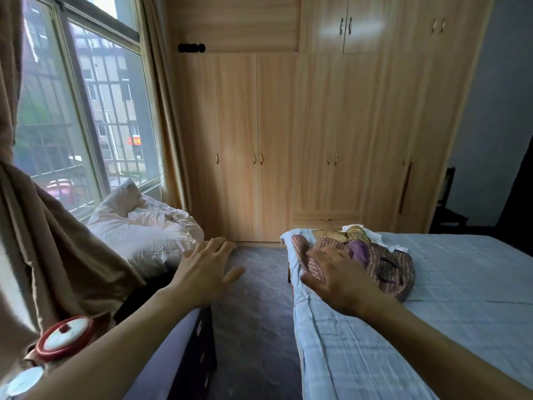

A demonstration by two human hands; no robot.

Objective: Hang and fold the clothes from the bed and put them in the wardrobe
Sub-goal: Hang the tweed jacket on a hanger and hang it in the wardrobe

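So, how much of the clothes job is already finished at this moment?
Nothing looks done yet. The clothes lie in a crumpled pile on the bed, and every visible wardrobe door is closed. The right hand reaches out over the pile, fingers spread; the left hand is open and empty. Hanging, folding and storing all remain.

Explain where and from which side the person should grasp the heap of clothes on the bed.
Grip the near left edge of the clothes heap, coming from the bed's left side: the right hand already reaches there, and loose folds bunch up for open fingers.

Bare floor (pixel 253 298) aisle between bed (pixel 432 313) and bedding (pixel 144 229).
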